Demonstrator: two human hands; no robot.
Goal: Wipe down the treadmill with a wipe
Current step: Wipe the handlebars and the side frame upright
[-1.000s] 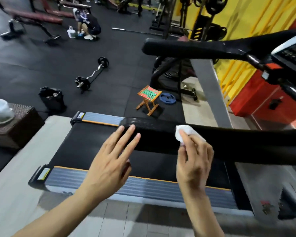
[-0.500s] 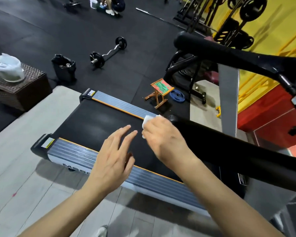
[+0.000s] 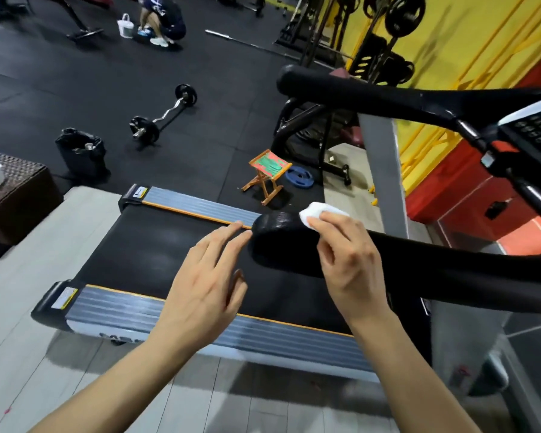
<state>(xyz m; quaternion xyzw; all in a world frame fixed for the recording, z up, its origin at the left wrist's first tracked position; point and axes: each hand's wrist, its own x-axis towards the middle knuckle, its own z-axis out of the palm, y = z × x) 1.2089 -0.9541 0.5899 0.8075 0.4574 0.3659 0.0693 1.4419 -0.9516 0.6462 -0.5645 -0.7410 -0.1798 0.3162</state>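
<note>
Two bare hands worked at the treadmill's near handrail (image 3: 419, 264): the right hand (image 3: 347, 260) pinched a white wipe (image 3: 317, 214) against the rail's rounded end, hiding most of it. The left hand (image 3: 200, 289) hovered beside, fingers straight and together, over the belt (image 3: 156, 245); the console (image 3: 534, 135) was cut off at the frame's edge.

Open belt under the near handrail, crowded floor beyond

The treadmill belt (image 3: 156, 245) lies bare from its rear edge up to the near handrail (image 3: 419, 264), whose rounded end hangs over the belt's far side rail. Past that rail a folding stool (image 3: 267, 170), a blue weight plate (image 3: 300, 177), a barbell (image 3: 163, 115) and a black bin (image 3: 80, 153) block the floor.
</note>
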